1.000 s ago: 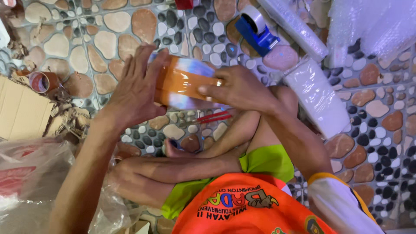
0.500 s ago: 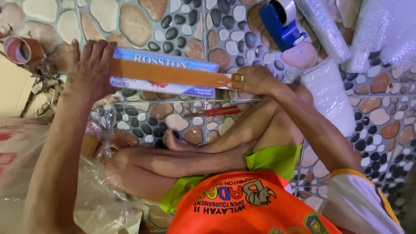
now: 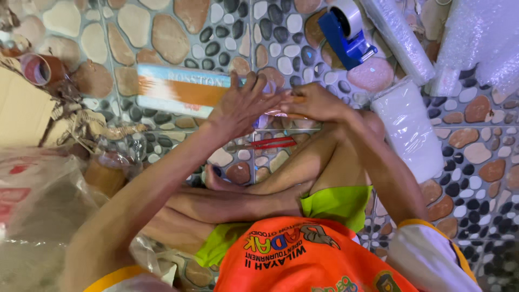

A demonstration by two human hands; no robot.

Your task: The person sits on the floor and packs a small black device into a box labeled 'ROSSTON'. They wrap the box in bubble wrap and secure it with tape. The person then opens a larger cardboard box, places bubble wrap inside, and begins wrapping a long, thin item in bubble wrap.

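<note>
In the head view, a long flat box (image 3: 181, 91) is held level above the pebble floor (image 3: 178, 32), its length running left to right. The left hand (image 3: 240, 108) is spread flat against its right part; the right hand (image 3: 316, 103) is closed on the right end.

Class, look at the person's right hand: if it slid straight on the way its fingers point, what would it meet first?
The right hand points left, so it would first meet the left hand on the orange-and-blue box; they look nearly touching already.

The hands (image 3: 281, 105) are covering the long box's (image 3: 178, 89) right end; its outline is blurring.
</note>
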